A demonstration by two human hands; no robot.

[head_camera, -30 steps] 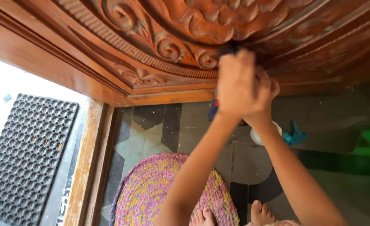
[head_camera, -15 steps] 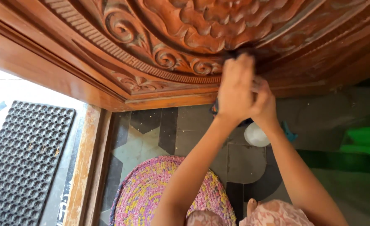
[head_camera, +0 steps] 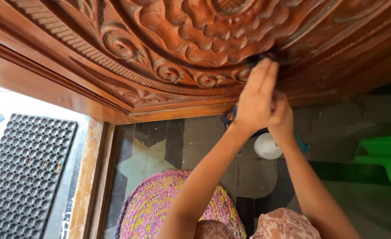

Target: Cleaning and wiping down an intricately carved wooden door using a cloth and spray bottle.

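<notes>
Here, both hands (head_camera: pixel 261 99) pressing dark cloth (head_camera: pixel 229 117) against carved door (head_camera: pixel 182 40), near its lower edge.

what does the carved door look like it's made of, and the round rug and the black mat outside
Carved reddish-brown door: seemingly solid wood, polished, with grain and deep-cut scrolls. Round pink-and-yellow rug: apparently braided cloth strips, matte, coiled in rings. Black gridded mat: probably moulded rubber, dull, with rows of open cells. The left hand presses a dark cloth to the carving.
</notes>
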